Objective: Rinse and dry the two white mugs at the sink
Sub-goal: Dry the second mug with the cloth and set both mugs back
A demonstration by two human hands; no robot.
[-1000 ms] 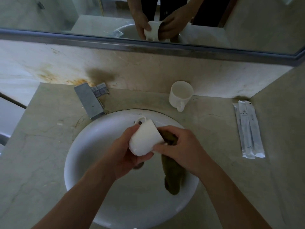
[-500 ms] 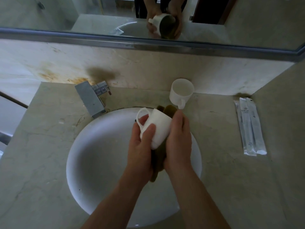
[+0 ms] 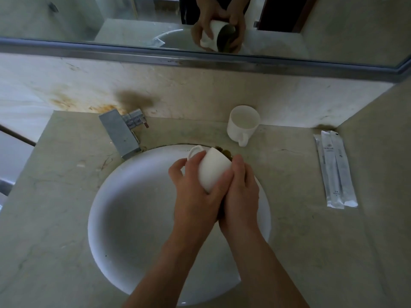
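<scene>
Over the white sink basin (image 3: pixel 133 218), my left hand (image 3: pixel 195 196) grips a white mug (image 3: pixel 213 168), tilted with its mouth facing away from me and its handle at the upper left. My right hand (image 3: pixel 241 194) presses a dark olive cloth (image 3: pixel 225 152) against the mug's right side; only a bit of cloth shows at the rim. The mirror reflection shows the cloth stuffed inside the mug. A second white mug (image 3: pixel 243 123) stands upright on the counter behind the basin, handle toward me.
A square metal faucet (image 3: pixel 121 133) stands at the basin's back left. Two sealed white sachets (image 3: pixel 335 170) lie on the counter at right. The mirror (image 3: pixel 89 23) and stained marble backsplash run along the back. The side wall closes in on the right.
The mug has gone from hanging over the basin's middle to the back rim. The dangling cloth is now bunched against and inside the mug, with both hands close together.
</scene>
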